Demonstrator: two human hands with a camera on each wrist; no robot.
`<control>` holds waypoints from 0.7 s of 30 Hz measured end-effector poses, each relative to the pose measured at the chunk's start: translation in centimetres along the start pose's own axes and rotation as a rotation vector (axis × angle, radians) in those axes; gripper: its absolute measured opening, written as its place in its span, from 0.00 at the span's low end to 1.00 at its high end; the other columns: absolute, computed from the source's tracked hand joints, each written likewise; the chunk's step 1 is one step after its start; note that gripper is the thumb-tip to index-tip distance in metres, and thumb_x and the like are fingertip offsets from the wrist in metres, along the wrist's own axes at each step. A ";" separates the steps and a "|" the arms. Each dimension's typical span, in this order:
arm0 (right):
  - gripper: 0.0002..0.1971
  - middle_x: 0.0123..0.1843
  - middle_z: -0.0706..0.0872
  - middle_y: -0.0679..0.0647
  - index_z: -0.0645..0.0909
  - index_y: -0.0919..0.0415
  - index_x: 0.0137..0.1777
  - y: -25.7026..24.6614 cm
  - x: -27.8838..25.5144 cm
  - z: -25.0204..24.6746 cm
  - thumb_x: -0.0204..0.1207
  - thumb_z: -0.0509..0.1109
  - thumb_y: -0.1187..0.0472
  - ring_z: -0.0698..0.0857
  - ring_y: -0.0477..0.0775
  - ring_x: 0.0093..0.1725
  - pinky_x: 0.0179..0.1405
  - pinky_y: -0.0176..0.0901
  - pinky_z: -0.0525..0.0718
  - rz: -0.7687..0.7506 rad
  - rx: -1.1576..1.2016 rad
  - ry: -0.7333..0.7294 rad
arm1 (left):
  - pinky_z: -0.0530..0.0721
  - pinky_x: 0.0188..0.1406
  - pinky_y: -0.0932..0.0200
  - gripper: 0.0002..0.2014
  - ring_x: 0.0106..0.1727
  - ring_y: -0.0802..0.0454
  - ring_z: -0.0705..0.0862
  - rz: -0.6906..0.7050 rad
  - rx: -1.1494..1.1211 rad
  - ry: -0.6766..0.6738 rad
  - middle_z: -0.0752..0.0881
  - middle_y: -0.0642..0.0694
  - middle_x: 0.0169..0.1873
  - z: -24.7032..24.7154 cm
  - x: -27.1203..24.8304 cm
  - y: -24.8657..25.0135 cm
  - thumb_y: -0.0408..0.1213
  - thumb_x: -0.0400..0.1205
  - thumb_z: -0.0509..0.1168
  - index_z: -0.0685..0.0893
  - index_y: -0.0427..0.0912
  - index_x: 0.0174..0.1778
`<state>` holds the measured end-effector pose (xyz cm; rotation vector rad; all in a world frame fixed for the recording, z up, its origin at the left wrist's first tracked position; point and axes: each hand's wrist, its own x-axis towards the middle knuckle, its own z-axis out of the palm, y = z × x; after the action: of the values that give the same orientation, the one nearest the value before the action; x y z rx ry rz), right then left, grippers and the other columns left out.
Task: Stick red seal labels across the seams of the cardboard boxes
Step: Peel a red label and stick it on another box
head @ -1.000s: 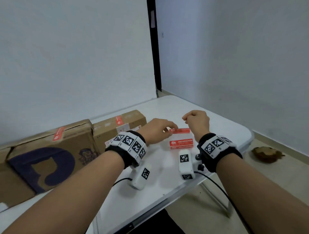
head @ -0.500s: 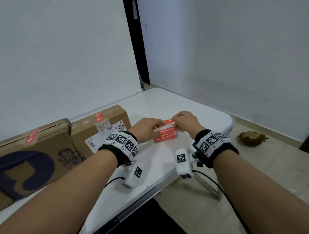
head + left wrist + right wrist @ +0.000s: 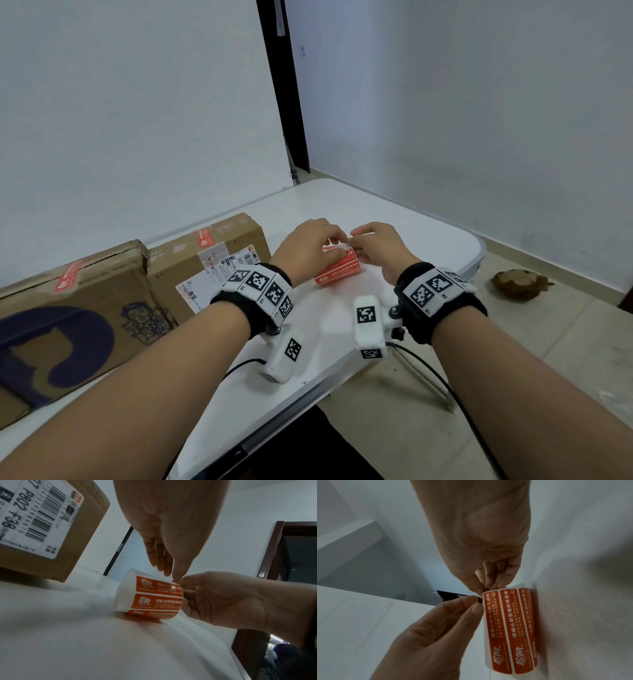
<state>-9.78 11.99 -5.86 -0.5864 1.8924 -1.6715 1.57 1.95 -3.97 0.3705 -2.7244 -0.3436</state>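
A roll of red seal labels [image 3: 337,274] lies on the white table [image 3: 394,219], shown close in the wrist views [image 3: 154,597] [image 3: 510,628]. My left hand [image 3: 337,245] reaches down onto its far end, thumb and forefinger pinching the edge of the strip [image 3: 476,604]. My right hand [image 3: 352,236] meets it from the right and pinches the strip's corner [image 3: 485,588]. Two cardboard boxes stand at the left: a small one [image 3: 205,260] with a red seal [image 3: 204,237] over its top seam, and a large one [image 3: 68,325] with its own red seal [image 3: 68,280].
The table's front edge runs diagonally under my forearms, and its rounded right corner [image 3: 479,246] is just past my right hand. A brown object [image 3: 520,284] lies on the tiled floor. White walls and a dark door frame [image 3: 284,85] stand behind.
My right hand, raised clear of the labels a second ago, has come down to the roll's end and met my left hand there. The head view has swung right.
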 end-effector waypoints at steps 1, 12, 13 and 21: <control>0.07 0.38 0.84 0.56 0.79 0.60 0.46 -0.1 0.0 0.0 0.73 0.72 0.69 0.83 0.50 0.31 0.35 0.38 0.82 0.007 0.018 -0.003 | 0.76 0.50 0.60 0.10 0.51 0.52 0.80 0.005 0.004 0.012 0.84 0.48 0.48 0.1 0.1 0.0 0.40 0.78 0.67 0.85 0.48 0.54; 0.08 0.32 0.80 0.56 0.77 0.64 0.36 -1.3 -0.2 -0.4 0.76 0.65 0.72 0.78 0.49 0.30 0.35 0.35 0.79 0.123 0.192 -0.013 | 0.73 0.48 0.63 0.08 0.56 0.50 0.79 0.119 0.110 0.158 0.83 0.48 0.51 0.6 0.3 0.6 0.41 0.80 0.65 0.85 0.45 0.53; 0.08 0.33 0.81 0.57 0.78 0.64 0.36 -1.3 -0.2 -0.5 0.76 0.65 0.72 0.78 0.50 0.30 0.35 0.35 0.79 0.129 0.207 -0.019 | 0.71 0.48 0.64 0.08 0.56 0.50 0.79 0.131 0.117 0.170 0.83 0.48 0.51 0.6 0.3 0.7 0.40 0.80 0.65 0.85 0.45 0.53; 0.11 0.34 0.81 0.58 0.77 0.63 0.34 -1.1 -0.5 -0.4 0.77 0.64 0.71 0.79 0.50 0.31 0.35 0.36 0.79 0.151 0.296 -0.032 | 0.76 0.46 0.59 0.07 0.54 0.49 0.79 0.177 0.163 0.169 0.84 0.49 0.50 0.5 0.5 0.7 0.38 0.79 0.65 0.86 0.45 0.51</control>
<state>-9.67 12.49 -4.67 -0.3398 1.5836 -1.7855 0.81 2.58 -4.07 0.1891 -2.6004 -0.0402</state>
